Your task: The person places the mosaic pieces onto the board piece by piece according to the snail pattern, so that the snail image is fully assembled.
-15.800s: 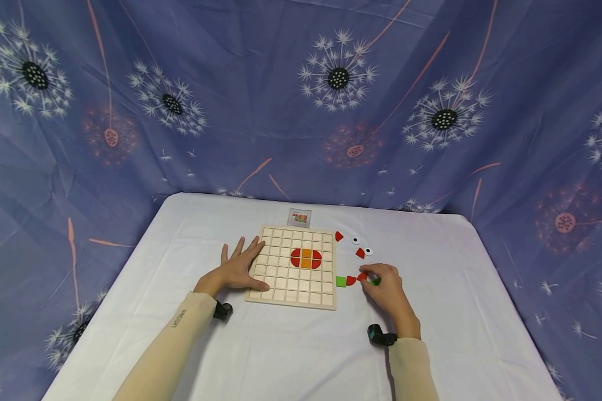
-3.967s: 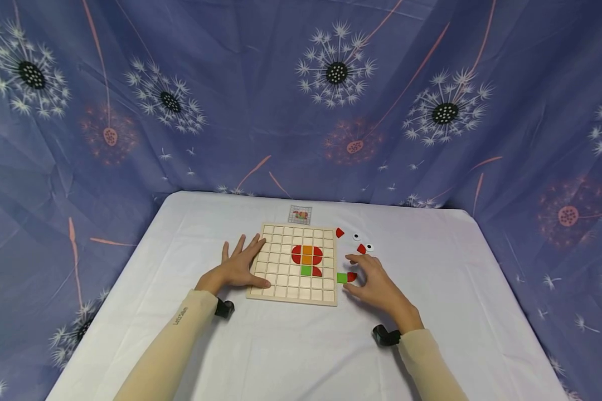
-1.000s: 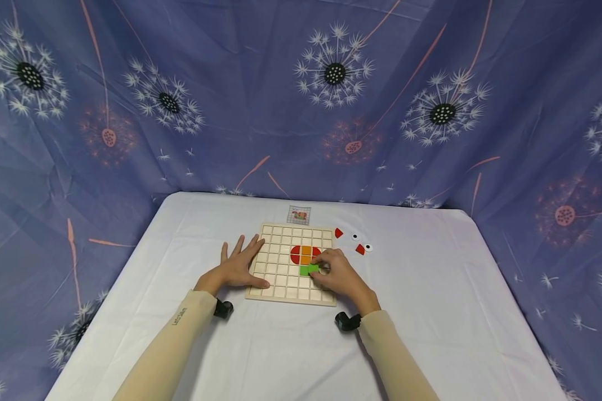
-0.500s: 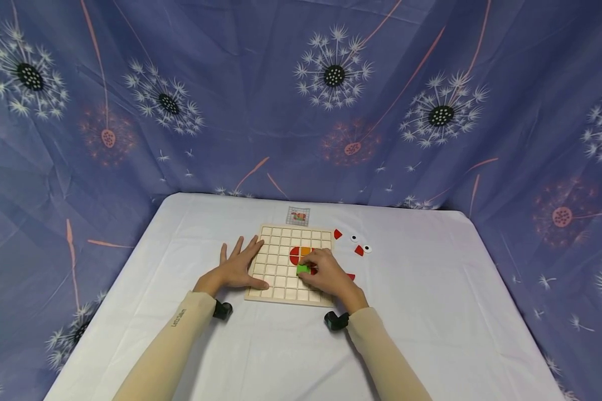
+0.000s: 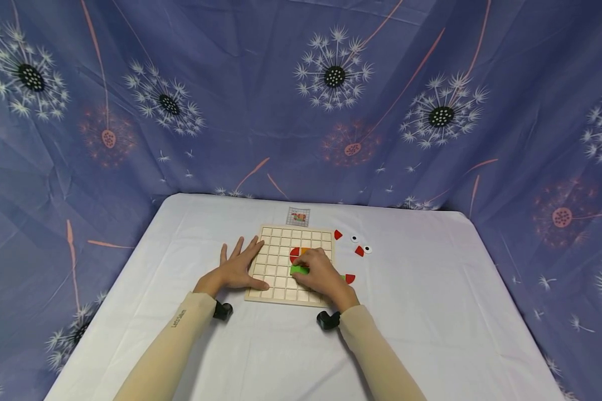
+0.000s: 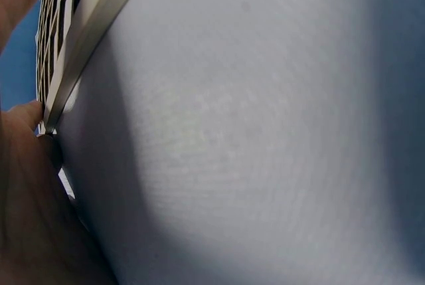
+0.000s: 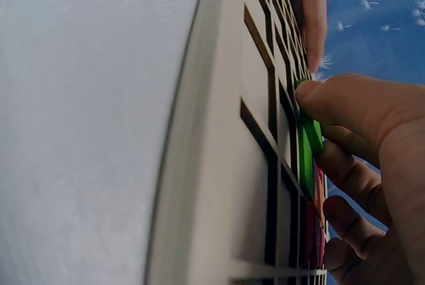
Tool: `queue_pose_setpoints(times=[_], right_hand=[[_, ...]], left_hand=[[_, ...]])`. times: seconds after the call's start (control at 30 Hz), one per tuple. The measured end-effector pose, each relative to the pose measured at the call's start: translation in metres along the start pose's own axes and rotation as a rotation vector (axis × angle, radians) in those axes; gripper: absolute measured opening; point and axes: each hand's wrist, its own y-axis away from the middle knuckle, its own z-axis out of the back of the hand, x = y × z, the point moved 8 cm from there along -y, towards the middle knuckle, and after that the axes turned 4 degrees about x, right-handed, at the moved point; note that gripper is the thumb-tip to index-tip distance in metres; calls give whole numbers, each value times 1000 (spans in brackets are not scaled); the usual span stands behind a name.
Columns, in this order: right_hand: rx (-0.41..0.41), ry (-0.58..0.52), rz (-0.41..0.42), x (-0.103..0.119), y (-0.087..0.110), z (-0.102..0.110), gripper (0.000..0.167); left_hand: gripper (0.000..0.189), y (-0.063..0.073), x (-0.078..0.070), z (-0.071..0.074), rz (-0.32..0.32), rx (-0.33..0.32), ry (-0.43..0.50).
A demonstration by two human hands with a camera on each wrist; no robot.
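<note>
A wooden grid board (image 5: 271,271) lies on the table. My left hand (image 5: 236,273) rests on its left edge, fingers spread; in the left wrist view, part of that hand shows beside the board's side. Over the middle of the board, my right hand (image 5: 323,274) pinches a green square tile (image 5: 299,269) between thumb and fingers. The right wrist view shows the held green tile (image 7: 315,133) tilted just over another green piece (image 7: 306,165) on the board. A red rounded piece (image 5: 294,255) and an orange tile (image 5: 305,250) sit in the grid, partly covered by the right hand.
Beside the board's right edge lie a red quarter-round piece (image 5: 350,278) with a sliver of green next to it, more red pieces (image 5: 359,251) and two round eye pieces (image 5: 354,239). A small picture card (image 5: 298,216) lies behind the board.
Since four seconds ago, my right hand has come from beside the board to over its middle, holding a green tile. Within the last second it has slid left. My left hand stays put.
</note>
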Motion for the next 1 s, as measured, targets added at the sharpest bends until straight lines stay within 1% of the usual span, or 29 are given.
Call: queue_pose_setpoints(times=[0.43,0.67,1.0], right_hand=[[30,1,-10,6,-4,-5,22],[57,30,-50,2,-2,-5,20],[57,41,-32,2,-1,-4,23]], left_hand=[[129,-1,0,0,2,-2,-11],[129,-1,1,-1,6,-4,-10],[129,-1,-1,1,5,2,-11]])
